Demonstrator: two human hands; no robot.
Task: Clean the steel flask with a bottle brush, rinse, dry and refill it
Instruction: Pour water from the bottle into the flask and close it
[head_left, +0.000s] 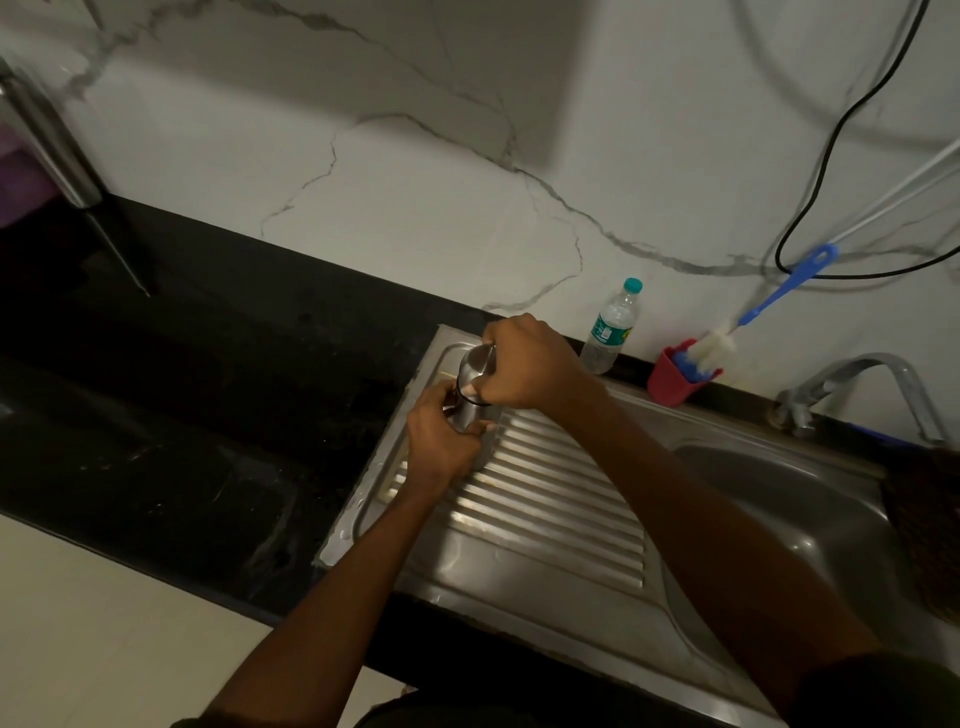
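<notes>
A steel flask (471, 387) is standing on the far left corner of the ribbed draining board (545, 499) of a steel sink (779, 499), which is sitting in a black tabletop (182, 415). The left hand (441, 441) is gripping the lower body of the flask, fingers curling round it. The right hand (524, 364) is clenching over the flask's top, fingers wrapping the cap end, so the cap itself is mostly hiding under the palm. Beyond the sink, against the marble wall, a clear plastic water bottle (610, 327) with a teal cap is standing upright. Just to its right a red cup (672, 382) is holding a bottle brush (769, 301), its white bristles sitting in the cup and its blue handle leaning up and right against the wall. Further right a tap (857, 384) is arching over the basin.
</notes>
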